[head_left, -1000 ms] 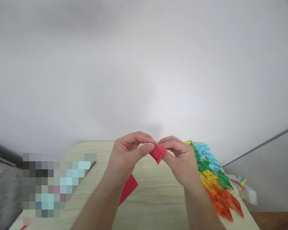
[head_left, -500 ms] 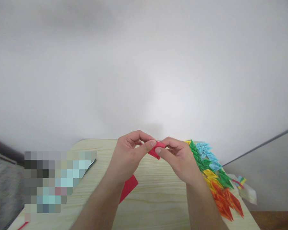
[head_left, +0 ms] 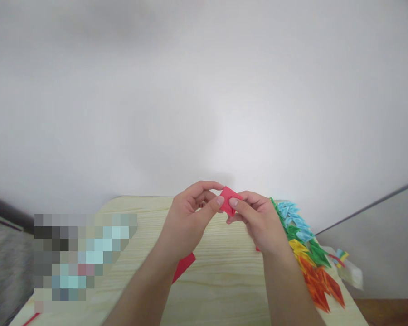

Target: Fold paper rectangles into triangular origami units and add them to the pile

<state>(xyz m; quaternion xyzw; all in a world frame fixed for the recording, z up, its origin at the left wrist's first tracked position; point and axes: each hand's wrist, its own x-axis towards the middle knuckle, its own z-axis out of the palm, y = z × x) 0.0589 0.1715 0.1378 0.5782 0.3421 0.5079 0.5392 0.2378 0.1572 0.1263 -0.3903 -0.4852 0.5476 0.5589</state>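
A small folded piece of red paper [head_left: 227, 195] is held up above the table between both hands. My left hand [head_left: 193, 213] pinches its left edge with thumb and fingers. On the other side, my right hand [head_left: 256, 215] grips it, the thumb pressed flat on its face and the fingers behind. Below my left wrist lies a red paper sheet [head_left: 184, 266], partly covered by the forearm. A small bit of red shows at the edge of my right wrist; I cannot make out what it belongs to.
Folded paper pieces line the table's right side: light blue [head_left: 294, 219], green [head_left: 318, 253], yellow [head_left: 299, 250] and orange [head_left: 321, 285]. A whitish bag [head_left: 353, 275] sits beyond that edge. A blurred-out area [head_left: 88, 258] covers the left side. A white wall [head_left: 204, 99] stands behind the table [head_left: 221, 280].
The red paper has been turned and now shows a flat, squarish face. My right hand has shifted its grip, fingers lower behind the paper. A bit of red now shows by the right wrist.
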